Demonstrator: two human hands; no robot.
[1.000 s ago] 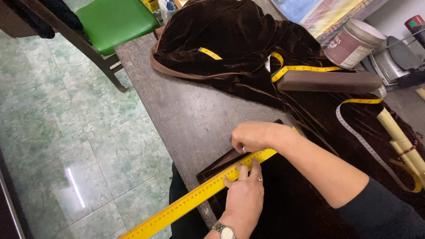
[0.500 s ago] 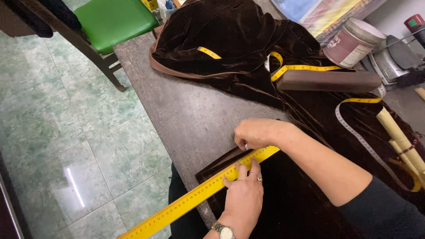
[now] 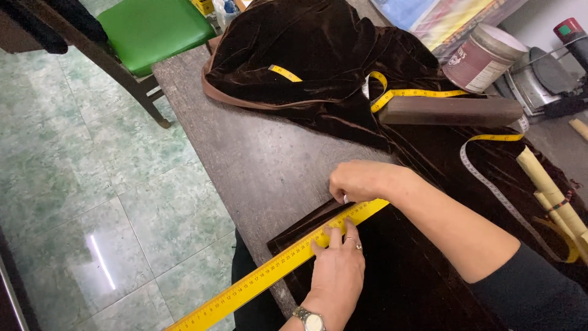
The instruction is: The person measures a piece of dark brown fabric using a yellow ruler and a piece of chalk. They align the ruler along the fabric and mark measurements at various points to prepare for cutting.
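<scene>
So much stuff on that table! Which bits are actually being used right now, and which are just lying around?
In use:
- yellow ruler, pressed down by the left hand
- brown velvet fabric
- right hand, at the ruler's far end

Lying about:
- yellow tape measure
- wooden block
- tin can
- green chair

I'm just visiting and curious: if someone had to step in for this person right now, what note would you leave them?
Left hand: flat on the yellow ruler, pressing it onto the brown velvet at the table edge.
Right hand: fingertips pinched at the ruler's far end, holding something small and pale; too small to tell what.
Nearby: tape measure draped over the bunched velvet, wooden block lying on the cloth.
Done: ruler laid along the cloth edge.
Left: no marked line shows on the velvet yet.
</scene>
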